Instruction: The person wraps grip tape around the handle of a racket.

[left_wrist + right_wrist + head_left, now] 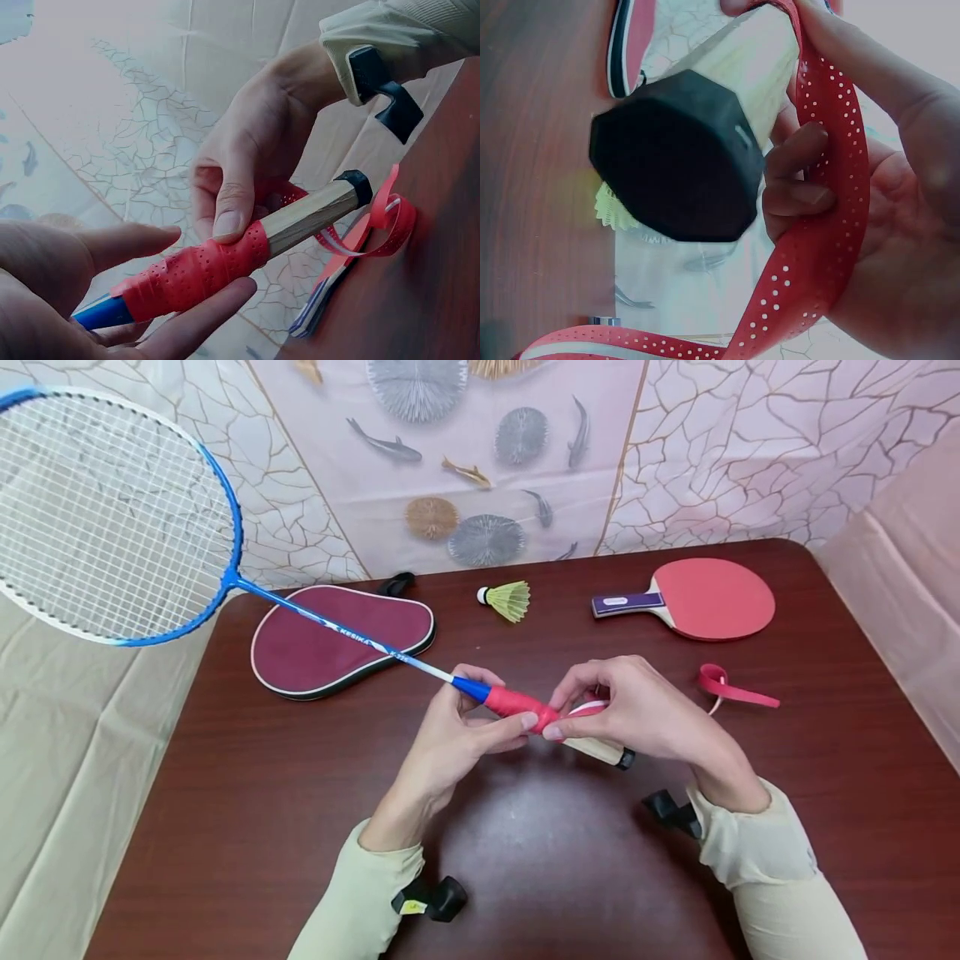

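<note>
A blue and white badminton racket (348,633) slants across the head view, its strung head at upper left. Perforated red grip tape (196,276) is wound round the upper part of its handle; the lower part is bare wood (311,219) down to a black end cap (673,161). My left hand (442,739) holds the wrapped part between thumb and fingers. At the lower edge of the winding, my right hand (648,714) pinches the tape against the handle. A loose length of tape (838,202) passes through the right palm and trails onto the table.
On the brown table (225,827) lie a maroon paddle case (337,639) at left, a yellow shuttlecock (510,600) at the back and a red table tennis paddle (716,597) at right. The curled tape end (738,693) lies in front of the paddle.
</note>
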`<action>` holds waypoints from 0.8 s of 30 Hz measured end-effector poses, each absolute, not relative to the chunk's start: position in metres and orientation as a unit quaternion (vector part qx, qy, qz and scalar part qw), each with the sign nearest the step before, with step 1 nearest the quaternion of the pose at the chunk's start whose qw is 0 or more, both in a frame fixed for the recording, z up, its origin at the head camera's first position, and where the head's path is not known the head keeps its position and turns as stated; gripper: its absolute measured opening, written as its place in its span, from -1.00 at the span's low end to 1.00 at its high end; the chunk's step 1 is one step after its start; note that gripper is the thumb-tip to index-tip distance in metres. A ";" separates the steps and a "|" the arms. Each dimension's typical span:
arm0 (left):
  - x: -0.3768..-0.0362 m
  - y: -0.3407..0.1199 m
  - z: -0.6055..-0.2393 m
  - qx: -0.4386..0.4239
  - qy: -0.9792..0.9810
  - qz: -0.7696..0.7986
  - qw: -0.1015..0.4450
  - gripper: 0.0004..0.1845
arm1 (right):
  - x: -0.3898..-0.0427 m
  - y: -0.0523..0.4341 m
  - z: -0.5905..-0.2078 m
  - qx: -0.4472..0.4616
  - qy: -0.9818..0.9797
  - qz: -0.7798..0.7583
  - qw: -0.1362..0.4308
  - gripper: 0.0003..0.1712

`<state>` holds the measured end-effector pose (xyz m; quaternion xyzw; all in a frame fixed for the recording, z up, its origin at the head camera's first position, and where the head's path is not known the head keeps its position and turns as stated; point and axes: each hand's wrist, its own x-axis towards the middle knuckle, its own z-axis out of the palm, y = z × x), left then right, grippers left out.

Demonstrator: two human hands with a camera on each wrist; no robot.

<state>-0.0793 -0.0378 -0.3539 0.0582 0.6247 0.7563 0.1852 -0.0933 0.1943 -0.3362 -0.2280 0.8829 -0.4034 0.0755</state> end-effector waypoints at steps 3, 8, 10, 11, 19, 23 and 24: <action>-0.078 -0.039 -0.356 0.063 0.629 0.754 0.177 -0.47 | -0.091 0.191 -0.337 -0.221 0.883 -0.407 0.079 -0.70; -0.077 -0.044 -0.358 0.082 0.646 0.742 0.157 -0.49 | -0.087 0.187 -0.337 -0.218 0.880 -0.413 0.081 -0.68; -0.076 -0.046 -0.357 0.089 0.656 0.735 0.149 -0.50 | -0.086 0.186 -0.336 -0.228 0.877 -0.416 0.080 -0.70; -0.076 -0.047 -0.357 0.091 0.661 0.731 0.145 -0.50 | -0.085 0.186 -0.336 -0.234 0.874 -0.419 0.078 -0.72; -0.075 -0.052 -0.353 0.108 0.702 0.697 0.098 -0.48 | -0.083 0.189 -0.328 -0.261 0.867 -0.421 0.050 -0.87; -0.077 -0.051 -0.351 0.117 0.705 0.693 0.090 -0.50 | -0.082 0.190 -0.324 -0.249 0.870 -0.422 0.047 -0.89; -0.077 -0.051 -0.350 0.119 0.705 0.693 0.093 -0.49 | -0.081 0.189 -0.324 -0.245 0.871 -0.423 0.048 -0.90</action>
